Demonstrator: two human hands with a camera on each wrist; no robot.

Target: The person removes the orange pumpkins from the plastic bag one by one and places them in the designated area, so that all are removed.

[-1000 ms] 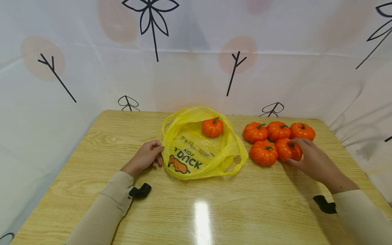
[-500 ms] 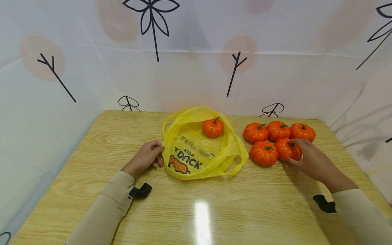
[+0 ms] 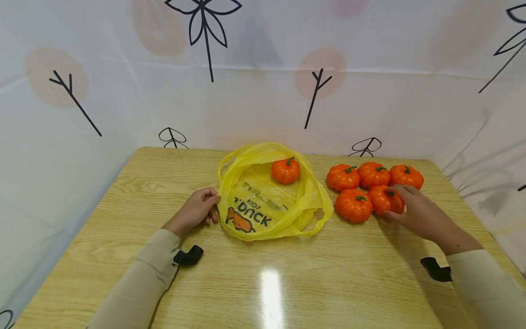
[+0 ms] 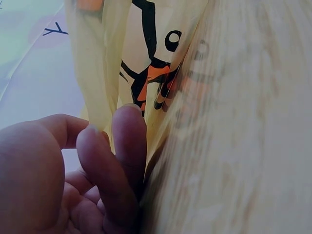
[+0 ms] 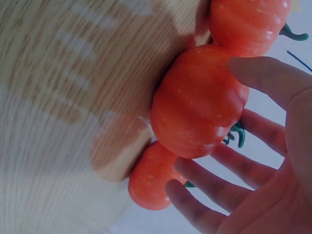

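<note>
A yellow plastic bag (image 3: 283,232) with a printed duck lies with its mouth spread on the table, and one small orange pumpkin (image 3: 283,173) sits inside it. At the bag's left edge, my left hand (image 3: 196,211) pinches the thin rim; in the left wrist view its fingers (image 4: 129,136) are against the yellow film. My right hand (image 3: 421,217) grips the front-right pumpkin (image 3: 380,201) of a group, from its right side. The right wrist view shows the thumb on this pumpkin (image 5: 195,107) and the fingers behind it. It appears to rest on the table.
Beside the gripped one stands another pumpkin (image 3: 353,208). Behind them is a row of three, among them the back-left pumpkin (image 3: 341,179) and back-right pumpkin (image 3: 407,177). A patterned white cloth (image 3: 255,105) hangs behind the wooden table (image 3: 213,292).
The gripped pumpkin and my right hand have shifted very slightly to the left. My left hand and the bag look the same.
</note>
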